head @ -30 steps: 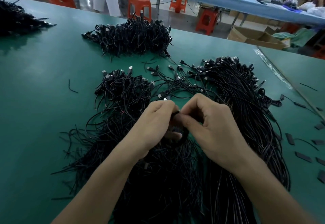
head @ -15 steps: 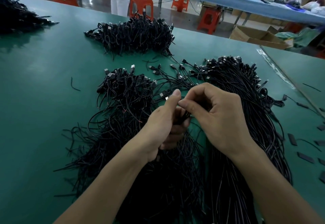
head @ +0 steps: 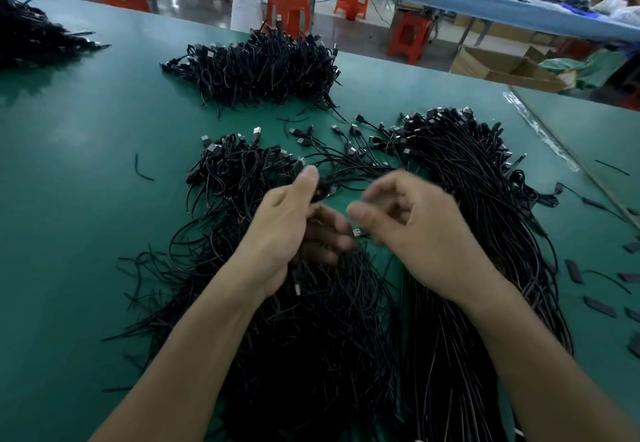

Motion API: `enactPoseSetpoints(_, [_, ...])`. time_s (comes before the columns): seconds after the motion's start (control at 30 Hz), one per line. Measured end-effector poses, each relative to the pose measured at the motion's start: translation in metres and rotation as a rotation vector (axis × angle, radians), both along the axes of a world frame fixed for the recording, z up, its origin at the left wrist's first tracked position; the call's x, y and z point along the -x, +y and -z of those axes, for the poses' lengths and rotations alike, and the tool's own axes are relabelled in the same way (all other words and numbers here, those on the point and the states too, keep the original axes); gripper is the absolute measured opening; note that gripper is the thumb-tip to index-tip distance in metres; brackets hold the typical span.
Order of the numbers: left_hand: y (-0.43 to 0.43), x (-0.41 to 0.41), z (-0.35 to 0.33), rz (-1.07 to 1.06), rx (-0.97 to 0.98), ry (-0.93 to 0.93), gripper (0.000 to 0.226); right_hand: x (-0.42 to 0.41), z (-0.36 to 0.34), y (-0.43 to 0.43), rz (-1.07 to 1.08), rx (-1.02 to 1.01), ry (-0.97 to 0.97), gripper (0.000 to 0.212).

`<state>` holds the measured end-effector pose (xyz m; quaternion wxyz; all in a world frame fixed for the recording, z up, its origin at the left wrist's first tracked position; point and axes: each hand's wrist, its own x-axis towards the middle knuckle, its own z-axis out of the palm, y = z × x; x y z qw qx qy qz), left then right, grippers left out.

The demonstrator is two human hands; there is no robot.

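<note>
– So, which hand has the thin black folded cable [head: 323,192]?
– The left hand [head: 294,230]. Its grip is clamped on it, thumb on top and fingers curled beneath, just above the loose heap of black cables [head: 311,337] on the green desk [head: 86,164].
– And the right hand [head: 422,237]?
– Just beside the left, not touching it. Its fingers are curled, with thumb and forefinger apart, but it is blurred, so I cannot tell whether its grip has anything. A small silver USB plug [head: 356,232] shows between the two hands, right under that thumb.
– What lies around?
– A long bundle of straight black cables [head: 485,199] to the right, plugs at its far end. Another tangled black pile [head: 263,67] sits farther back, and flat black strips [head: 573,271] lie near the desk's right edge. Orange plastic stools [head: 287,5] stand beyond the desk.
</note>
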<state>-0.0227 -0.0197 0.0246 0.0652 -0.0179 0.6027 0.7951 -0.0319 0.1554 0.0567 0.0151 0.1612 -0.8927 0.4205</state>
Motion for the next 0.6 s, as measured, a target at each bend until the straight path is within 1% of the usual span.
enactPoseSetpoints(0.03, [-0.003,0.001,0.0,-0.047,0.062,0.03,0.062,-0.001,0.004,0.003,-0.008,-0.156,-0.08,0.031])
enactPoseSetpoints(0.1, [-0.006,0.002,0.003,-0.137,0.146,0.083,0.063,-0.006,0.014,0.005,-0.073,-0.442,-0.232,0.033])
enactPoseSetpoints(0.17, [-0.005,0.002,0.005,-0.18,0.167,0.108,0.066,-0.013,0.024,0.002,-0.11,-0.587,-0.324,0.038])
enactPoseSetpoints(0.23, [-0.004,0.002,0.006,-0.186,0.167,0.118,0.065,-0.019,0.031,-0.003,-0.1,-0.616,-0.371,0.039])
enactPoseSetpoints(0.43, [-0.003,0.004,0.006,-0.18,0.048,0.074,0.053,-0.02,0.025,-0.008,-0.079,-0.57,-0.363,0.021])
enactPoseSetpoints(0.6, [-0.007,0.007,0.006,-0.169,0.03,0.088,0.053,-0.02,0.017,-0.009,-0.125,-0.536,-0.364,0.025])
